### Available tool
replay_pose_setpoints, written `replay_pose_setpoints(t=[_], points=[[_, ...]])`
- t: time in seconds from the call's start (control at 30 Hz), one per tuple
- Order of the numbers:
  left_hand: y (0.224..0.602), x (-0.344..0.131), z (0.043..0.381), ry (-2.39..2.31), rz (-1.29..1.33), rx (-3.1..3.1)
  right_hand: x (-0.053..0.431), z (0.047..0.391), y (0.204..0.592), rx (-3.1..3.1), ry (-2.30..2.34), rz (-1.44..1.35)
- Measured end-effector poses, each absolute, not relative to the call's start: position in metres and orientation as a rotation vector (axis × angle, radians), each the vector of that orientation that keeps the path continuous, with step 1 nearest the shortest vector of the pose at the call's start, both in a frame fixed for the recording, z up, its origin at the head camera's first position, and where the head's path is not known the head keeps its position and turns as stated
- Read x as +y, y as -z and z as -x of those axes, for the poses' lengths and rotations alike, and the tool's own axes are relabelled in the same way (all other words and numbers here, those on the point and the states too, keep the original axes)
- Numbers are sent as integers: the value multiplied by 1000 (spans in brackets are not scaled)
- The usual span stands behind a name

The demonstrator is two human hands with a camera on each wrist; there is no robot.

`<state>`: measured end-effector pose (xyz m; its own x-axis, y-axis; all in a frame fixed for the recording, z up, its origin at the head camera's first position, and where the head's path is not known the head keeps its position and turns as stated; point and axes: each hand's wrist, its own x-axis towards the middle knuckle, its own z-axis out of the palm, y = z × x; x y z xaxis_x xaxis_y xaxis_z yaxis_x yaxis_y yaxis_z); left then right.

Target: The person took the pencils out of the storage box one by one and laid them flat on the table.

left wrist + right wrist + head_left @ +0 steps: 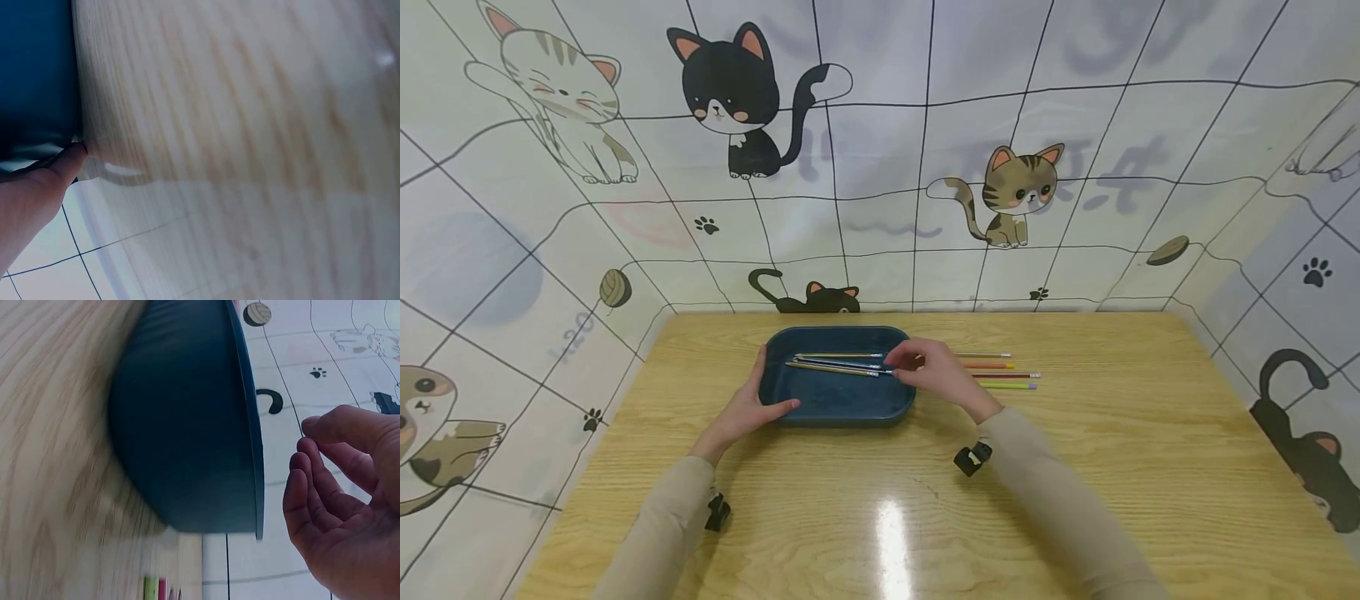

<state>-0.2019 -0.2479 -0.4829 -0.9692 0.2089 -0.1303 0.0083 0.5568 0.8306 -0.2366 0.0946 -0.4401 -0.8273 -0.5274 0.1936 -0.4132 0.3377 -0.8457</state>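
A dark blue rectangular tray (835,406) rests on the wooden table, with several pencils (838,368) lying lengthwise inside. At its left end, my left hand (748,407) holds the front corner, thumb along the front rim and fingers along the side. The left wrist view shows that thumb (70,164) against the tray wall (37,75). Over the tray's right end hovers my right hand (936,368), close to the pencil ends. In the right wrist view, the right hand (350,494) has loosely bent fingers, thumb near the index fingertip, and nothing shows between them.
Right of the tray, partly behind the right wrist, several coloured pencils (1007,375) lie side by side on the table (1075,467). A cloth backdrop (880,167) with cartoon cats rises behind the table and along both sides.
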Motion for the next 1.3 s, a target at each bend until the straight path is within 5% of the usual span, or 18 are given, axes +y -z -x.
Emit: replay_pose_setpoints(t=[1.3], points=[[484, -246, 201, -1389, -197, 2586, 32, 257, 459, 2435, 1291, 807]])
